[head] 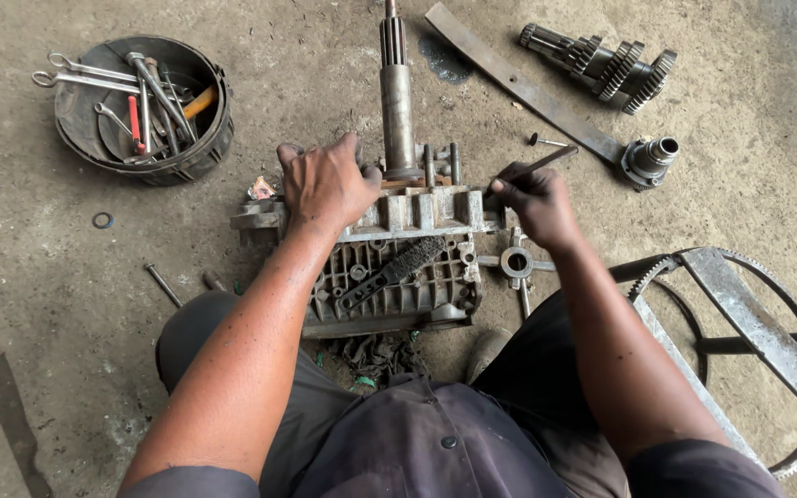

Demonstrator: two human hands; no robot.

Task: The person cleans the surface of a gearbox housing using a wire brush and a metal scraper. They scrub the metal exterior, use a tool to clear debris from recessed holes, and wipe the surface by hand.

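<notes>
Greasy metal gearbox casing (398,267) lay on the floor, its shaft (397,92) pointing to twelve o'clock. His left hand (325,184) clasped the casing's top edge; his right hand (537,203), at three o'clock, gripped a thin rod (532,166).

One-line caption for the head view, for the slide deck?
Left hand braces a gearbox casing on the concrete floor while the right hand holds a thin dark tool against its edge.
</notes>
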